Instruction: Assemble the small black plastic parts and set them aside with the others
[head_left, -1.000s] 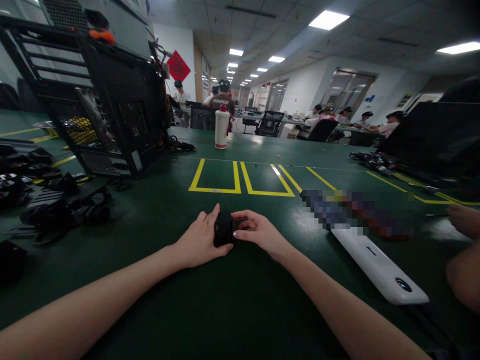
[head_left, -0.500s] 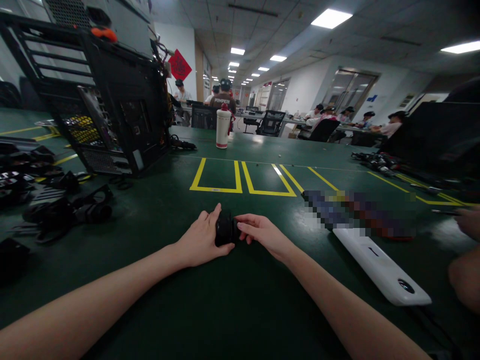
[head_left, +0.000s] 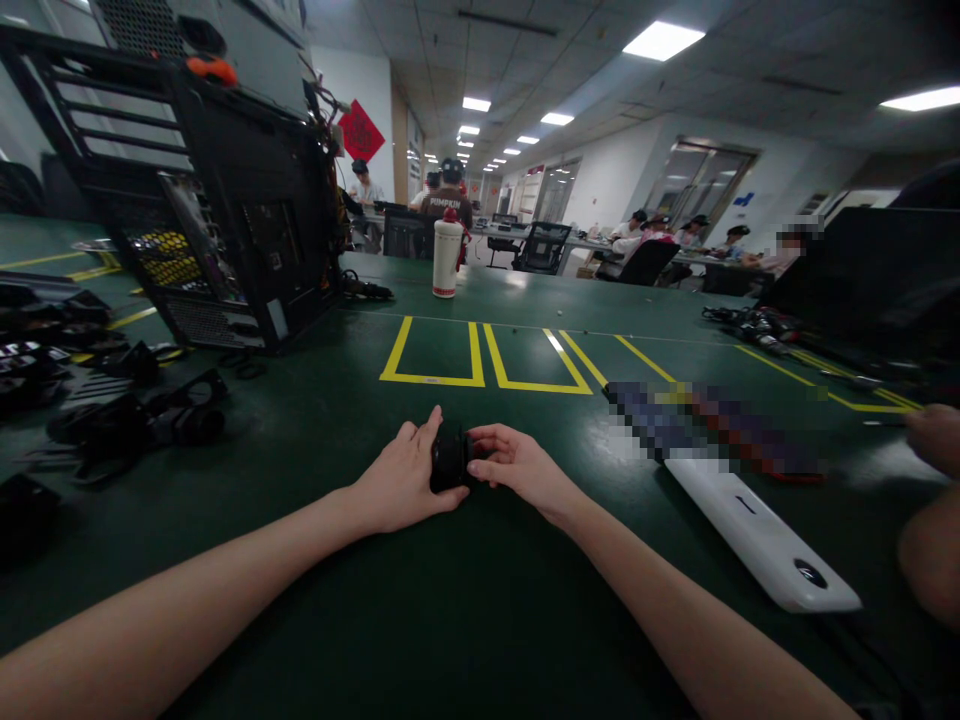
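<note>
A small black rounded part [head_left: 448, 462], perhaps cylindrical, rests at the green table in front of me; its exact kind is too dark to make out. My left hand [head_left: 405, 472] grips it from the left, thumb along the near side and index finger pointing up past the far side. From the right, my right hand [head_left: 511, 464] closes thumb and fingers on its right end, partly covering it.
A black computer case [head_left: 225, 210] stands at the left, with dark parts [head_left: 135, 410] in front of it. Beyond yellow tape outlines [head_left: 431, 380] stands a white tumbler [head_left: 448, 258]. At right lie a white elongated device [head_left: 761, 535] and a co-worker's hand [head_left: 934, 440].
My right hand has shifted slightly left, its fingers now farther over the part's right end. The left hand keeps its hold in place.
</note>
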